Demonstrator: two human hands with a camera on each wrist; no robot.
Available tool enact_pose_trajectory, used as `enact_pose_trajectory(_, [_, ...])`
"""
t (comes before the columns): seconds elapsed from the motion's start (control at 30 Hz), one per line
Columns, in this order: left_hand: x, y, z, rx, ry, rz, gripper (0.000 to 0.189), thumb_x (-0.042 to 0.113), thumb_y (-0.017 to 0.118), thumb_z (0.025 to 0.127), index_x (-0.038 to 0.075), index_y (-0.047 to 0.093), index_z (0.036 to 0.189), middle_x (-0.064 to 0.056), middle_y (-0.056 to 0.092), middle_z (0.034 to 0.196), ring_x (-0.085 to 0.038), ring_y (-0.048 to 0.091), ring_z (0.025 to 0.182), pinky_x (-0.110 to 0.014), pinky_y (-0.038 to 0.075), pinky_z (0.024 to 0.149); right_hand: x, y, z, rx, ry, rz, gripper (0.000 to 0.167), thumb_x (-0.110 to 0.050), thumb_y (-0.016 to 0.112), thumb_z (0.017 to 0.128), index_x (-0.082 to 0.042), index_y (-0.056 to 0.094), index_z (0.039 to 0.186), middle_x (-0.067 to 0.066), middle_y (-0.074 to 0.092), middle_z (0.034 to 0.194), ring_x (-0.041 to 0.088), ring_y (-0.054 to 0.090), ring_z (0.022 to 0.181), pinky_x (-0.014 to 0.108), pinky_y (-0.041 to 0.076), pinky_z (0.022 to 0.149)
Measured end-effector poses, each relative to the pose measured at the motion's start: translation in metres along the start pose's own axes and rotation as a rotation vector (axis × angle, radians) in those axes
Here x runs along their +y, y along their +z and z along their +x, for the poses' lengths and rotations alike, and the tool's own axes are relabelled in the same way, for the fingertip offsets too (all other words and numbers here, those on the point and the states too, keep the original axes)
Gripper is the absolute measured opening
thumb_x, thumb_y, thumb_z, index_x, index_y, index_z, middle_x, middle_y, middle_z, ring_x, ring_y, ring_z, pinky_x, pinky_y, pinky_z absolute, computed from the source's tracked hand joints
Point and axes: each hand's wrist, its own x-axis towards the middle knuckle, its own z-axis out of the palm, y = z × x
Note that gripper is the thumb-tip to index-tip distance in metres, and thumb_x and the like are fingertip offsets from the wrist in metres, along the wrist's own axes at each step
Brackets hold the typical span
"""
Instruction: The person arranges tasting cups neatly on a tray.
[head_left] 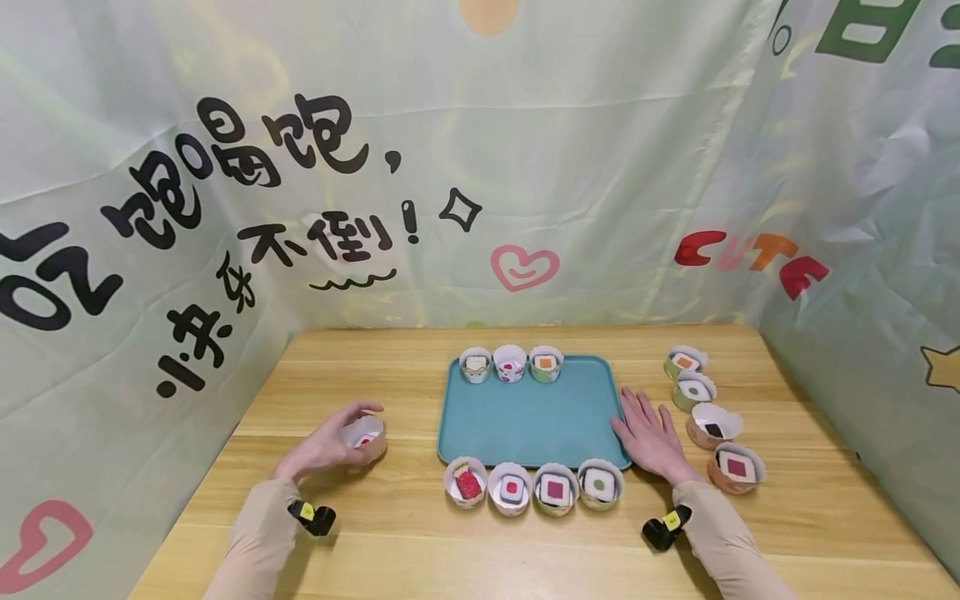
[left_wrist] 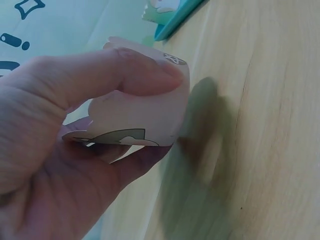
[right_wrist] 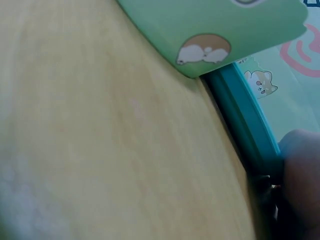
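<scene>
On the left of the table, my left hand [head_left: 326, 447] grips a pale pink paper cup [head_left: 375, 442] with something red and white inside. The left wrist view shows the thumb pressed along the side of this cup [left_wrist: 137, 112] and fingers beneath, with a shadow on the wood beside it. My right hand [head_left: 654, 435] lies with straight fingers at the right edge of a blue tray [head_left: 534, 417]. In the right wrist view its thumb [right_wrist: 302, 167] is by the tray rim [right_wrist: 250, 117], near a green paper cup [right_wrist: 225, 30].
Three cups [head_left: 510, 367] stand along the tray's far edge. Several cups with sushi-like pieces, one a white square with a purple centre [head_left: 555, 490], line its near edge. Several more, including an orange-brown cup [head_left: 731, 482], form a column at right. Printed cloth [head_left: 585, 183] hangs behind the wooden table [head_left: 405, 550].
</scene>
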Motion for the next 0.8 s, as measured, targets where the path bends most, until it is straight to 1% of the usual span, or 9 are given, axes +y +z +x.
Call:
enact_pose_trajectory(0.1, [0.001, 0.000, 0.001, 0.015, 0.013, 0.006, 0.075, 0.002, 0.081, 0.075, 0.001, 0.045, 0.142, -0.023, 0.061, 0.122, -0.025, 0.054, 0.102, -0.027, 0.047, 0.082, 0.000, 0.000, 0.000, -0.002, 0.000, 0.002, 0.064, -0.034, 0.036, 0.109, 0.006, 0.021, 0.157, 0.027, 0.017, 0.166, 0.049, 0.009, 0.153, 0.068, 0.000, 0.120])
enact_pose_trajectory(0.13, [0.001, 0.000, 0.001, 0.021, 0.000, 0.000, 0.076, 0.003, 0.081, 0.075, 0.002, 0.046, 0.142, -0.022, 0.062, 0.123, -0.025, 0.054, 0.102, -0.028, 0.046, 0.082, 0.000, 0.000, 0.000, -0.004, 0.001, 0.001, 0.064, -0.034, 0.036, 0.109, 0.006, 0.021, 0.157, 0.027, 0.017, 0.166, 0.049, 0.009, 0.153, 0.068, 0.000, 0.120])
enact_pose_trajectory(0.27, [-0.001, 0.000, 0.003, 0.050, -0.003, -0.001, 0.077, 0.006, 0.083, 0.075, 0.003, 0.046, 0.143, -0.022, 0.062, 0.124, -0.025, 0.055, 0.102, -0.028, 0.045, 0.084, 0.002, 0.001, 0.001, -0.005, 0.003, 0.003, 0.064, -0.033, 0.036, 0.109, 0.005, 0.020, 0.158, 0.026, 0.016, 0.166, 0.049, 0.008, 0.153, 0.068, -0.001, 0.120])
enact_pose_trajectory(0.6, [0.005, 0.004, 0.010, 0.106, -0.019, -0.078, 0.081, 0.008, 0.085, 0.076, 0.002, 0.043, 0.144, -0.024, 0.062, 0.126, -0.019, 0.058, 0.100, -0.025, 0.049, 0.080, 0.001, 0.001, 0.001, -0.009, 0.006, 0.000, 0.064, -0.033, 0.035, 0.109, 0.005, 0.020, 0.158, 0.026, 0.016, 0.166, 0.048, 0.007, 0.154, 0.068, -0.001, 0.120])
enact_pose_trajectory(0.8, [0.010, 0.007, 0.015, 0.155, -0.007, -0.122, 0.080, 0.009, 0.087, 0.075, 0.003, 0.045, 0.143, -0.025, 0.062, 0.128, -0.018, 0.060, 0.100, -0.023, 0.051, 0.080, 0.001, 0.000, 0.000, -0.007, 0.003, 0.002, 0.064, -0.033, 0.036, 0.109, 0.005, 0.020, 0.158, 0.026, 0.016, 0.166, 0.049, 0.008, 0.154, 0.068, -0.001, 0.120])
